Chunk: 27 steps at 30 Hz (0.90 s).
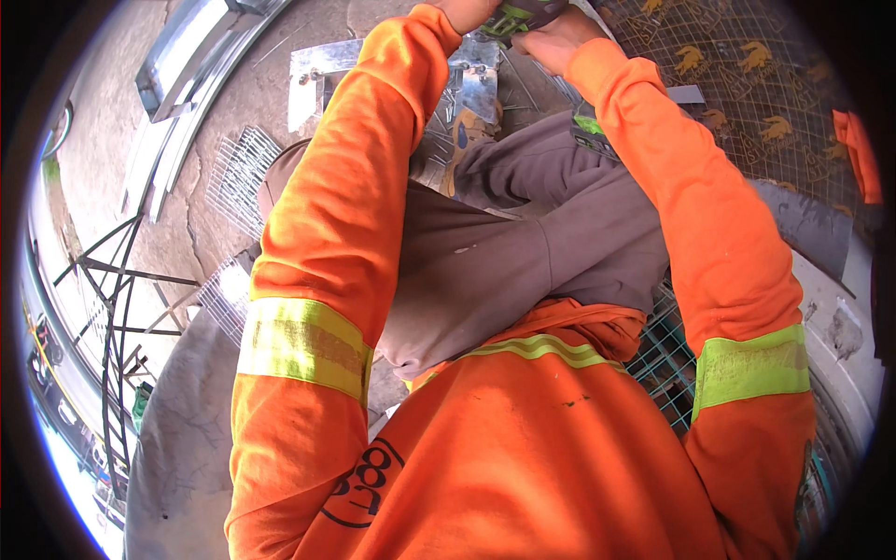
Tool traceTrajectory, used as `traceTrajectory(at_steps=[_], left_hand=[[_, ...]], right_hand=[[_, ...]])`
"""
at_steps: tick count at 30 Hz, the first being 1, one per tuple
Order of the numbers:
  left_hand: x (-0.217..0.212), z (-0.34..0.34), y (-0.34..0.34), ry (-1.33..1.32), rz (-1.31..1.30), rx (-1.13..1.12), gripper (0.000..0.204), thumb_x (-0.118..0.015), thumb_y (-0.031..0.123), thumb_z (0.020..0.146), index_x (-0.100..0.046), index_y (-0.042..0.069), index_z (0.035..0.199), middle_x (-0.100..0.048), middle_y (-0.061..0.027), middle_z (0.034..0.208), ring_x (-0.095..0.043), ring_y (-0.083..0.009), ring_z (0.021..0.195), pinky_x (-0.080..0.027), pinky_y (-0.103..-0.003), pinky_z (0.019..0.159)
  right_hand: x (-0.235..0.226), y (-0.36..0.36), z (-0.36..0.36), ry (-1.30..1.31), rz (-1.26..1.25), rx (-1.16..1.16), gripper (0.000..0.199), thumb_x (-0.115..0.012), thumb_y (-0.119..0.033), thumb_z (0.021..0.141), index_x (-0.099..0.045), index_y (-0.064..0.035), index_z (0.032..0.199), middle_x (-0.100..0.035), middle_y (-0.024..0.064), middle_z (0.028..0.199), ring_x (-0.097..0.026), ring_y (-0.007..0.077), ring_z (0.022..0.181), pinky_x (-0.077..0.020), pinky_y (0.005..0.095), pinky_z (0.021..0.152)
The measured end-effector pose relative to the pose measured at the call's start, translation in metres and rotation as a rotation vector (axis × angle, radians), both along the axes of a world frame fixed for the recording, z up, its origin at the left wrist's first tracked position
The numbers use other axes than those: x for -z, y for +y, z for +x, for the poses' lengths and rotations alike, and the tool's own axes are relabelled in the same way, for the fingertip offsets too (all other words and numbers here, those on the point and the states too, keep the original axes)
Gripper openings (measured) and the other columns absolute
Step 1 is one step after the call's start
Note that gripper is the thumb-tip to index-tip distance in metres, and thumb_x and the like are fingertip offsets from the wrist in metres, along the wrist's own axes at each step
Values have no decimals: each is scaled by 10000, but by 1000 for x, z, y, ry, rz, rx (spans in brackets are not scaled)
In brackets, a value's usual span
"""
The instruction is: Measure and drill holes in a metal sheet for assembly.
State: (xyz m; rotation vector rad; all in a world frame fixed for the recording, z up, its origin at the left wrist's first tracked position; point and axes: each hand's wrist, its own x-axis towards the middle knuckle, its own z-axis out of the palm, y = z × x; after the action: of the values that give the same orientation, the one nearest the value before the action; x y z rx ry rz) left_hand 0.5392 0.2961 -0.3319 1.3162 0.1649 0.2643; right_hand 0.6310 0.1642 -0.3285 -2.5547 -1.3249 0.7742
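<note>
**Operator:** Starting at the left of my view, a black welded metal frame (112, 308) stands on the concrete floor (103, 121). Above it, long galvanised channel pieces (187, 65) lie toward the floor's upper left corner. Two small wire mesh panels (238, 173) lie on the floor just beside my left sleeve.

**Spotter:** And your hands?

**Operator:** Both arms in orange sleeves with yellow reflective bands run up to the top edge. My left hand (464, 11) is mostly cut off by the frame edge there, so I cannot tell how its fingers sit. My right hand (558, 39) is just beside it, closed around a green and black power tool (521, 13). The hands are close together at the tool.

**Spotter:** Where is the tool against the work?

**Operator:** It sits at the top middle, above a shiny sheet metal bracket (322, 70) lying on the floor in front of my knees. I cannot tell whether it touches the bracket. My tan work boot (467, 135) shows between the sleeves, below the bracket.

**Spotter:** Further right?

**Operator:** A big sheet of wire mesh (747, 93) covers the floor's upper right, with an orange cloth (859, 154) at its far right edge. More mesh (663, 359) lies under my right elbow.
</note>
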Motion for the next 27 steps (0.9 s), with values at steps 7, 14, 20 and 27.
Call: traceTrajectory(at_steps=[7,14,20,27], left_hand=[[4,3,-2,-21,11,35,291,-756,313,857,-654,73,985,-665,-17,885,-617,-118,832,-488,-267,768],[4,1,-3,8,3,75,315,-762,326,845,-652,75,1001,-664,-19,914,-616,-123,866,-485,-279,794],[2,3,-6,-21,37,77,343,-775,324,824,-653,84,1036,-665,-19,967,-603,-119,916,-473,-283,850],[4,6,-5,-44,-50,130,361,-781,312,821,-650,73,1056,-670,-23,986,-610,-123,939,-477,-288,865]], right_hand=[[38,-9,22,-39,250,-290,314,-520,-214,927,-631,-153,1214,-665,132,1213,-615,247,1154,-474,371,994],[26,-19,11,107,278,-22,298,-595,-186,866,-650,-119,1152,-689,167,1122,-649,308,1085,-509,392,932],[9,-15,1,190,42,201,211,-647,-271,742,-585,-70,740,-549,43,587,-529,164,475,-429,320,484],[12,-17,2,212,75,250,219,-649,-278,752,-581,-70,762,-551,38,593,-541,165,492,-431,328,488]])
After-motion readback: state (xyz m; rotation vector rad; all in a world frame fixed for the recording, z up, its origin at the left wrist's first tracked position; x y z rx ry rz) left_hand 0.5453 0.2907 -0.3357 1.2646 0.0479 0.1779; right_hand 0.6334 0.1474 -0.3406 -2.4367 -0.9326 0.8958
